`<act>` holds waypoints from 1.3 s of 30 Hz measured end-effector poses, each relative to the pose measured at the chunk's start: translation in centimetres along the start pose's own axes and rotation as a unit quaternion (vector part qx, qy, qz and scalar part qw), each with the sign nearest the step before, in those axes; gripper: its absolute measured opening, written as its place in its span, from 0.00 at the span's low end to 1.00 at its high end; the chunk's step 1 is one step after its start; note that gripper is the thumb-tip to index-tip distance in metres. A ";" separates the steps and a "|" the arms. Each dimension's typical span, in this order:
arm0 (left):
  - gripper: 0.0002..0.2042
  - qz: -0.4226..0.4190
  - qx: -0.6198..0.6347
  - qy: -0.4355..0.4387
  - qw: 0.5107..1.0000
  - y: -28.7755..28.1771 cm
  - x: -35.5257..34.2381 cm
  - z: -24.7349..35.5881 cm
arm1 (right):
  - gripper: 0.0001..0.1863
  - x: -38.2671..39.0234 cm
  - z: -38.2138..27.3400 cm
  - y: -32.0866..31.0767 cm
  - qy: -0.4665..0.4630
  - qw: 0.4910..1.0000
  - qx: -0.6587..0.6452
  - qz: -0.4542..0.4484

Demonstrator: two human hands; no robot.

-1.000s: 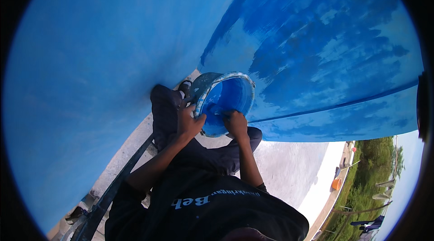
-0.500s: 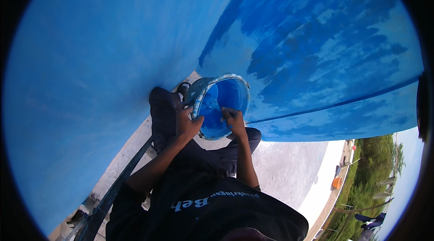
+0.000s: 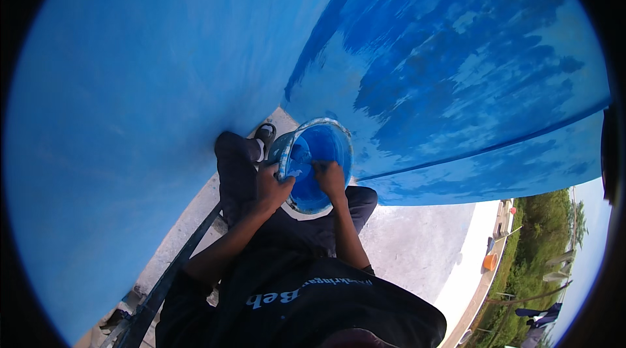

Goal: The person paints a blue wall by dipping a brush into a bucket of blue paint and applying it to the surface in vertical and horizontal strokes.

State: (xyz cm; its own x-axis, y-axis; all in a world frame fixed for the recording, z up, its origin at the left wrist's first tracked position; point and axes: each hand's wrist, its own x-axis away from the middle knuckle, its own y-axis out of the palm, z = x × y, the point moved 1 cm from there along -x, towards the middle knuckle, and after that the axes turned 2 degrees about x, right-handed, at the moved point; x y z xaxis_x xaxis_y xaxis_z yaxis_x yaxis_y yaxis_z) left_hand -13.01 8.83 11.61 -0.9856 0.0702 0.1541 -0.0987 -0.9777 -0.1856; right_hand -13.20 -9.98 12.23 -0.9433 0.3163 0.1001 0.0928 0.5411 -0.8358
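Observation:
A paint-spattered bucket [image 3: 347,152] with blue paint inside is tilted toward me between my legs. My left hand [image 3: 273,186] grips its near-left rim, fingers wrapped round the edge. Inside the bucket, my right hand [image 3: 329,177] has its fingers closed on a paint-covered blue tool [image 3: 300,151], whose kind I cannot make out. My dark-trousered knees are bent around the bucket, and my sandalled foot [image 3: 264,139] is just beyond it on the left.
A plain light blue wall [image 3: 124,100] rises at left, a patchily darker-blue wall [image 3: 456,61] at right. A dark bar [image 3: 176,257] lies lower left on the grey ledge. An orange bucket [image 3: 490,261] stands by the far edge, with trees beyond.
The bucket and both hands have moved somewhat toward the bottom of the view. My right hand has shifted left within the bucket, with the tool moving with it.

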 end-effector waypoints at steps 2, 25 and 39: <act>0.17 -0.003 -0.013 -0.004 1.000 -0.1 0.3 0.8 | 0.13 0.0 -0.5 -0.7 -0.012 0.998 0.034 0.047; 0.14 -0.036 -0.029 -0.005 0.999 1.0 1.0 -1.7 | 0.13 0.5 -2.6 0.1 -0.093 0.987 0.058 -0.120; 0.08 0.020 -0.026 0.039 0.999 0.8 0.2 -2.3 | 0.16 -1.4 -0.6 -0.3 -0.070 0.958 -0.113 -0.256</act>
State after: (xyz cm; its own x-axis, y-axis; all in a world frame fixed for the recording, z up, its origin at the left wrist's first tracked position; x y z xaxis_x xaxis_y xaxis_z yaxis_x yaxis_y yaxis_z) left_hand -13.62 8.51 9.21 -0.9964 0.0487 0.0690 -0.0640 -0.9686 -0.2403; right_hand -11.72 -10.05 12.66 -0.9159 -0.1336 0.3785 -0.3408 0.7571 -0.5574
